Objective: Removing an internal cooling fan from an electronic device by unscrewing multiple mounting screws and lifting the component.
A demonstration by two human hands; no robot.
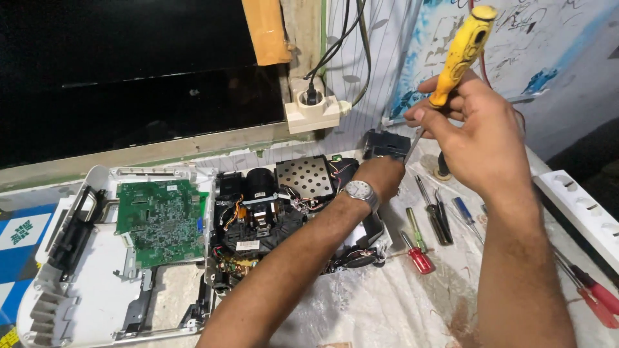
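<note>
My right hand [474,125] grips a yellow-handled screwdriver [461,51], its shaft angled down-left to a small black part [385,143]. My left hand [382,175], with a silver wristwatch [362,191] on the wrist, holds that black part from below, above the far right corner of an opened device [271,212]. The device shows a black lens block, a perforated metal plate [304,175] and coloured wires. Its white cover [77,283] lies open to the left with a green circuit board [161,219] on it.
Several screwdrivers [432,222] lie on the pale cloth right of the device; red-handled ones [596,293] sit near a white power strip [580,206]. A wall socket [313,106] with a black plug is behind, next to a dark screen [129,77].
</note>
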